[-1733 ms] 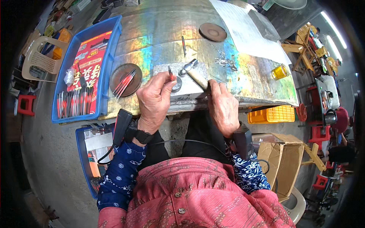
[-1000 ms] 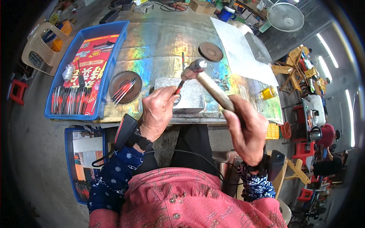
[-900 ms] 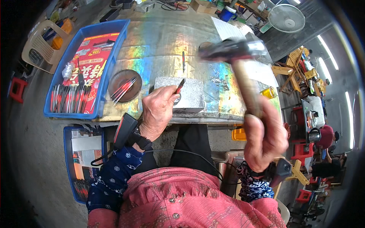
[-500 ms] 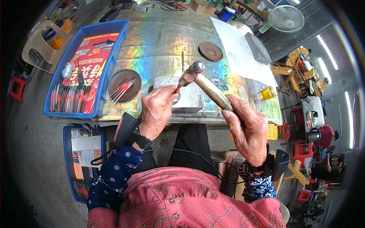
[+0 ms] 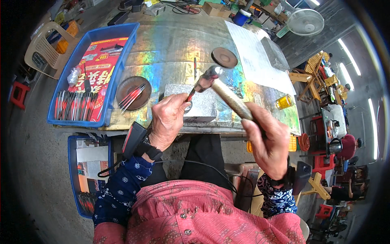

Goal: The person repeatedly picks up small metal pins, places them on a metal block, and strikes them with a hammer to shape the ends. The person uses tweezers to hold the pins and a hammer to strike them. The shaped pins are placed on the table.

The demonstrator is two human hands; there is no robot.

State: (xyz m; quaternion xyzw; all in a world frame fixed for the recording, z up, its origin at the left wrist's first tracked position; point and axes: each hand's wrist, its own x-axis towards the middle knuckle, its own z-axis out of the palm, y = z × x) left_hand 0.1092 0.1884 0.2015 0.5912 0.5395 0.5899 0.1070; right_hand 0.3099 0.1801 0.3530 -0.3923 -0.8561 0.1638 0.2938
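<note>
My right hand (image 5: 270,136) is closed round the wooden handle of a hammer (image 5: 231,99), whose metal head is over a stone block (image 5: 202,107). My left hand (image 5: 167,116) pinches a slim red-and-black tool (image 5: 189,98) above the block. The hammer head overlaps that tool's far end; whether they touch I cannot tell. Past the block lies another slim tool (image 5: 195,67). Several red-and-black tools (image 5: 133,96) rest in a round brown dish (image 5: 123,86) to the left. Small metal pieces (image 5: 235,91) lie scattered right of the block, partly behind the hammer.
At the left a blue tray (image 5: 132,38) holds rows of slim tools. A second brown dish (image 5: 224,57), a white sheet (image 5: 258,55) and a jar of yellow liquid (image 5: 284,102) are on the right. Below the table's left edge sits another blue tray (image 5: 72,171).
My right hand has shifted slightly right and toward me, and the hammer's handle has moved with it. My left hand stays nearly in place, still holding the slim tool.
</note>
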